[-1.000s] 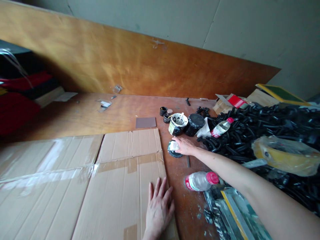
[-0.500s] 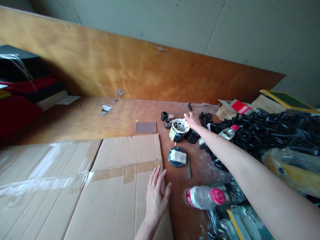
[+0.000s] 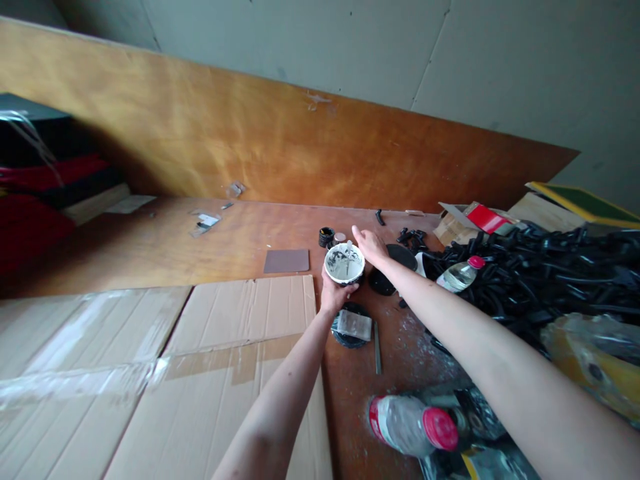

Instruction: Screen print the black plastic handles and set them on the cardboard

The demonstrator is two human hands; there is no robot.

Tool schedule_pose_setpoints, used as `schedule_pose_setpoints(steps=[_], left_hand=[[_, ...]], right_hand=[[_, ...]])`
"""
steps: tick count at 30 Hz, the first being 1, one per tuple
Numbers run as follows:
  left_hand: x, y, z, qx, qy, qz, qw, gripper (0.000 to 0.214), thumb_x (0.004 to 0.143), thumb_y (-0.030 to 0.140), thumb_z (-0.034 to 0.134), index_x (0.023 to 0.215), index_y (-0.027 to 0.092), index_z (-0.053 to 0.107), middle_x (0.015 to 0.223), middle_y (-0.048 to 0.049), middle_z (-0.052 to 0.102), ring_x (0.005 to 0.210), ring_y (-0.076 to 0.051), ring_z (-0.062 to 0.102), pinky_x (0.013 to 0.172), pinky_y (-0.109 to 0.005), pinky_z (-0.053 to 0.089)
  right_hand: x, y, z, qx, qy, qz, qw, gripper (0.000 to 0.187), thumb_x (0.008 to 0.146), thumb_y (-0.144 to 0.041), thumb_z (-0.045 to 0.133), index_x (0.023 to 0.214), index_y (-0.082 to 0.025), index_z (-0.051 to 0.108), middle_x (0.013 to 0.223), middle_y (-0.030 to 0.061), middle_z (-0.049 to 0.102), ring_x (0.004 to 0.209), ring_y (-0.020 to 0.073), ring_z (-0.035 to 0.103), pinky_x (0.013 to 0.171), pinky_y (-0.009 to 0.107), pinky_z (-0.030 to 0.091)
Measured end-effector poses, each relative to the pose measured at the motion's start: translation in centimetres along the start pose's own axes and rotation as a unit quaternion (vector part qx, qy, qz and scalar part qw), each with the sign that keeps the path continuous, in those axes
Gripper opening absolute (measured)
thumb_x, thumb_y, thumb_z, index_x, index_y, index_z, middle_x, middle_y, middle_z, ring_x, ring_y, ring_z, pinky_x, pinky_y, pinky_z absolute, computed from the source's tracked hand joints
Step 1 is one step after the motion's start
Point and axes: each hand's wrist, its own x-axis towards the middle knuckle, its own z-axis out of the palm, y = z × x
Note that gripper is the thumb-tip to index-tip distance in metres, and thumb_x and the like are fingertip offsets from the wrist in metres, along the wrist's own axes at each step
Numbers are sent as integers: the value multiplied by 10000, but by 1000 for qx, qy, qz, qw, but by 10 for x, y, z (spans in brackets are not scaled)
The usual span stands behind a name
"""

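Paint-smeared inside, a small white-rimmed tub (image 3: 345, 264) tips slightly towards me, and a thin stick-like piece stands inside it. My left hand (image 3: 334, 291) is closed around the tub's lower front side. At the tub's right rim is my right hand (image 3: 371, 245), thumb stretched out and other fingers partly hidden; whether it touches the rim I cannot tell. A round black container (image 3: 393, 273) sits below my right wrist. Nearer me, a pale block (image 3: 355, 325) rests on a dark round lid (image 3: 349, 341), beside a flat metal strip (image 3: 377, 348).
Flattened cardboard (image 3: 240, 400) covers the left front. A brown rectangular plate (image 3: 287, 261) and small black jar (image 3: 327, 236) lie behind. To the right are a heap of black parts (image 3: 540, 273), a red-capped bottle (image 3: 460, 274) and another bottle (image 3: 405, 423). A wooden board (image 3: 280, 147) rises behind.
My left hand has moved from above the cardboard to the tub and taken hold of it. The tub has shifted and tilted towards me. My right hand has moved slightly left.
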Motion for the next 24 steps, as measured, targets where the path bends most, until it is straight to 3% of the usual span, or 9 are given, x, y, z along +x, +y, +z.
schedule_pose_setpoints(steps=[2, 6, 10, 14, 17, 21, 24], left_hand=[[-7, 11, -6, -19, 17, 27, 999, 1084, 613, 283, 828, 1452, 142, 156, 1445, -194, 419, 1330, -261, 436, 1113, -426, 335], [-29, 57, -34, 7, 78, 86, 993, 1092, 642, 389, 819, 1472, 182, 140, 1499, -183, 332, 1377, -294, 372, 1146, -437, 295], [-74, 108, -74, 58, 116, 114, 985, 1088, 675, 410, 798, 1482, 224, 93, 1527, -177, 277, 1392, -301, 344, 1149, -461, 290], [-155, 147, -115, 91, 120, 117, 982, 1129, 652, 486, 792, 1480, 267, 55, 1528, -174, 254, 1358, -321, 384, 1137, -522, 293], [-232, 172, -139, 90, 89, 55, 990, 1166, 610, 603, 769, 1482, 294, 58, 1487, -170, 326, 1279, -327, 473, 1094, -548, 358], [-331, 203, -156, 17, 23, -104, 994, 1207, 555, 656, 775, 1479, 207, 142, 1345, -203, 502, 1155, -324, 576, 1000, -517, 464], [-389, 217, -160, -75, -9, -182, 980, 1171, 528, 592, 828, 1458, 173, 251, 1302, -191, 562, 1170, -327, 574, 998, -462, 469]], right_hand=[[-9, -11, -7, 43, 16, -11, 999, 660, 936, -665, 210, 765, -206, 652, 816, 97, 715, 868, 237, 663, 753, 295, 447], [-37, -40, -31, 179, 58, -45, 981, 695, 895, -731, 238, 859, -202, 688, 702, 51, 699, 807, 217, 672, 759, 291, 467], [-97, -76, -67, 317, 40, -93, 943, 716, 840, -788, 293, 925, -205, 701, 655, 36, 686, 723, 217, 682, 730, 323, 513], [-194, -99, -105, 421, -29, -108, 900, 641, 807, -778, 413, 917, -222, 712, 725, 53, 711, 739, 235, 696, 707, 358, 554], [-270, -96, -119, 471, -70, -76, 876, 536, 802, -724, 504, 908, -250, 729, 809, 68, 731, 801, 255, 701, 730, 390, 568], [-356, -73, -106, 513, -109, 5, 851, 448, 826, -653, 537, 932, -267, 739, 881, 76, 736, 847, 262, 693, 789, 427, 553], [-411, -50, -85, 511, -126, 40, 849, 417, 828, -614, 557, 924, -252, 742, 963, 69, 731, 924, 259, 665, 857, 420, 512]])
